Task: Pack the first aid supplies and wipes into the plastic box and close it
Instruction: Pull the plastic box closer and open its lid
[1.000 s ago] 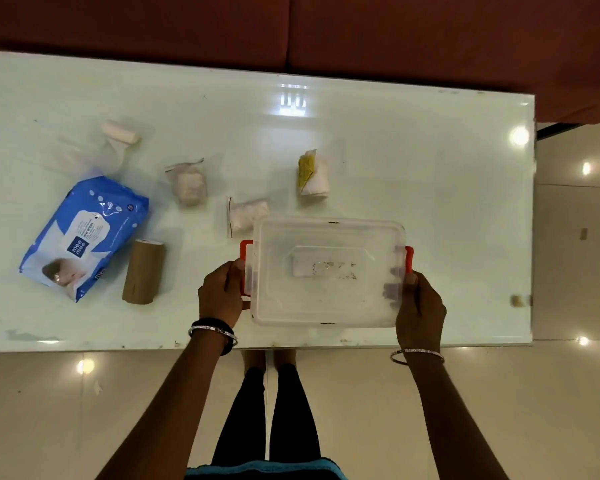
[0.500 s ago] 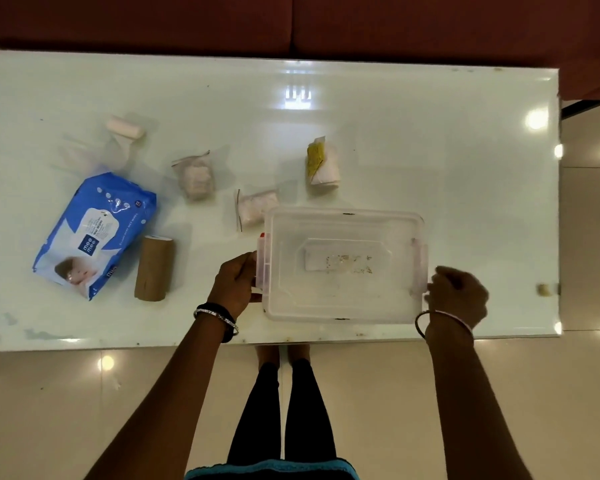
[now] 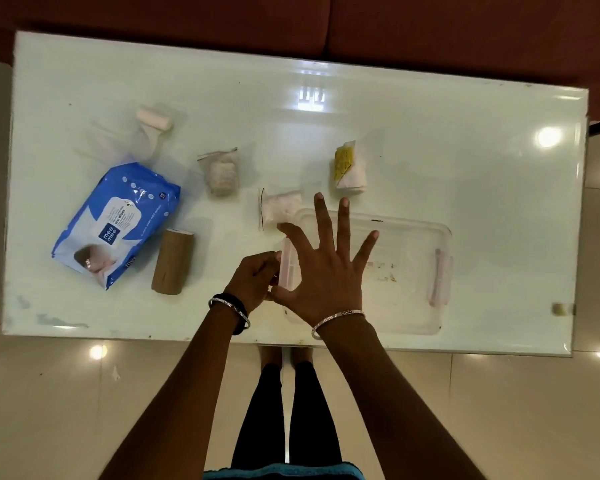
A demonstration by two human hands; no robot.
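The clear plastic box point(image 3: 409, 271) with its lid on sits near the table's front edge. My left hand point(image 3: 255, 280) grips the box's left clasp point(image 3: 287, 266). My right hand point(image 3: 326, 268) lies flat with fingers spread on the left half of the lid. Left of the box lie a blue wipes pack point(image 3: 115, 220), a brown bandage roll point(image 3: 172, 261), a white gauze roll point(image 3: 153, 119), a bagged cotton wad point(image 3: 220, 173), a small bag of white pads point(image 3: 279, 207) and a yellow-and-white packet point(image 3: 349, 168).
The white glass table point(image 3: 430, 140) ends just in front of the box. A dark red sofa point(image 3: 430, 29) runs behind it. My legs stand on the tiled floor under the front edge. A small object point(image 3: 561, 309) sits at the table's right front corner.
My right hand left the box's right side and moved across onto the lid with fingers spread. My left hand stayed at the left clasp. The view shifted so the table sits further right.
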